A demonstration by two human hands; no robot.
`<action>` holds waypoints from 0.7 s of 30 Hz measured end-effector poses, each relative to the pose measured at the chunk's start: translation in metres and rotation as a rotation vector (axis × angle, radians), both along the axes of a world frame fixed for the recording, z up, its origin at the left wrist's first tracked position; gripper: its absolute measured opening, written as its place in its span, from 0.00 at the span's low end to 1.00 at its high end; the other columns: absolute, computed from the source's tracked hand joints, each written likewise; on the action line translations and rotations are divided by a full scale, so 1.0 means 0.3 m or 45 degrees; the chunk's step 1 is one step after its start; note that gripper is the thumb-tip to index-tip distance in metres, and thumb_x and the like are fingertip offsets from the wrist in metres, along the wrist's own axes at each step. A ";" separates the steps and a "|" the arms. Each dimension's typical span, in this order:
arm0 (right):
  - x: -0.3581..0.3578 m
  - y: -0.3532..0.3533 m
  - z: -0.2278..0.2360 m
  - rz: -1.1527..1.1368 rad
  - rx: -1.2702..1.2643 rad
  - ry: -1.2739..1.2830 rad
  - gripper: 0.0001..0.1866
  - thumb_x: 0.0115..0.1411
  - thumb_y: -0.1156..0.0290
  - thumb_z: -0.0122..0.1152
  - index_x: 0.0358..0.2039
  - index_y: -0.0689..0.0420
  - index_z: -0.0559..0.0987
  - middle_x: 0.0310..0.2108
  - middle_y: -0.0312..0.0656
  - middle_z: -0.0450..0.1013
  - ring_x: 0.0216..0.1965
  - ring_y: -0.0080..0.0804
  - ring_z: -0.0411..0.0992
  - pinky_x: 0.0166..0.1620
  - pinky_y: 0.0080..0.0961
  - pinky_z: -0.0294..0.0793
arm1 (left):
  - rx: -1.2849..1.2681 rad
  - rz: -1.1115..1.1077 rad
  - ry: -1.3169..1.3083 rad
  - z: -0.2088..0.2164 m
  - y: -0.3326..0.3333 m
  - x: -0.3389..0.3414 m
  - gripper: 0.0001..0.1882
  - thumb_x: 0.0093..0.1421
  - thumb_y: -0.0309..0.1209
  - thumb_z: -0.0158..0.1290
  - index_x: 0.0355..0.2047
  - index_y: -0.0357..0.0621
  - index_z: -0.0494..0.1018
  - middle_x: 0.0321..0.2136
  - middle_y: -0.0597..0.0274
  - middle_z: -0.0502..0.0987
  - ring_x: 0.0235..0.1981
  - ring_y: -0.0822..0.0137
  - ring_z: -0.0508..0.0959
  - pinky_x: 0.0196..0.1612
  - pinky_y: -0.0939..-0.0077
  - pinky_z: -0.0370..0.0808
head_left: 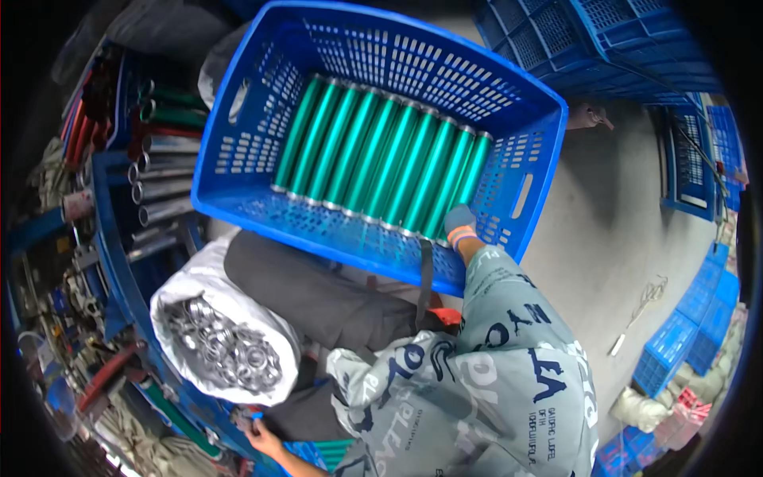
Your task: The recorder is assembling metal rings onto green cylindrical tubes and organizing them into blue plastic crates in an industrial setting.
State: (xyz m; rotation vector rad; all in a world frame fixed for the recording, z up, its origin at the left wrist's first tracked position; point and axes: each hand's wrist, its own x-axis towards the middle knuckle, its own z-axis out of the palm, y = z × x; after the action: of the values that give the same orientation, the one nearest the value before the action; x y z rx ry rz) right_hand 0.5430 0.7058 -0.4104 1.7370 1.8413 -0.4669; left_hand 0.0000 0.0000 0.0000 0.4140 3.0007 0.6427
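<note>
A row of several shiny green metal tubes (369, 159) lies side by side in a large blue plastic crate (381, 258). My right hand (461, 220), in a grey glove with an orange-striped cuff, reaches into the crate and closes over the near end of the rightmost tube. My left hand (262, 440) is low at the left, bent around a small dark thing with a blue part (253, 415). What exactly it holds is too small to make out. A white sack (171, 350) full of metal rings (226, 342) stands beyond my left hand.
Bare metal tubes (163, 189) and green tubes lie in a rack at the left. Stacked blue crates (548, 40) stand at the upper right, with more crates (675, 350) at the right. A white cord (640, 314) lies on the grey floor (588, 262).
</note>
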 end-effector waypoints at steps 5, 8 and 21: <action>-0.012 0.399 0.197 0.449 -0.452 0.226 0.21 0.70 0.59 0.63 0.57 0.51 0.91 0.60 0.53 0.86 0.63 0.56 0.84 0.65 0.49 0.84 | 0.054 0.240 -0.052 -0.011 0.037 0.009 0.24 0.76 0.36 0.67 0.63 0.27 0.81 0.54 0.45 0.88 0.50 0.59 0.86 0.58 0.63 0.83; -0.048 0.667 0.292 0.039 0.028 0.487 0.30 0.73 0.41 0.55 0.51 0.54 0.92 0.56 0.60 0.85 0.58 0.64 0.82 0.64 0.54 0.81 | 0.154 0.332 0.222 -0.081 -0.036 0.094 0.25 0.75 0.39 0.68 0.62 0.29 0.83 0.55 0.42 0.88 0.51 0.56 0.87 0.60 0.61 0.83; -1.702 -0.536 1.501 0.628 -0.774 1.917 0.19 0.79 0.69 0.67 0.65 0.60 0.87 0.54 0.38 0.87 0.45 0.20 0.80 0.51 0.20 0.79 | 0.087 1.248 -0.529 -0.643 -0.661 0.780 0.30 0.61 0.35 0.64 0.62 0.32 0.83 0.54 0.30 0.87 0.59 0.38 0.87 0.64 0.54 0.83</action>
State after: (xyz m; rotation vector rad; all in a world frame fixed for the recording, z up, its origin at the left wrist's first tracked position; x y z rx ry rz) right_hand 0.0326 0.5450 0.0400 0.2852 2.4008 -2.1884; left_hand 0.2341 -0.1984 -0.1929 -1.1108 2.6027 0.7265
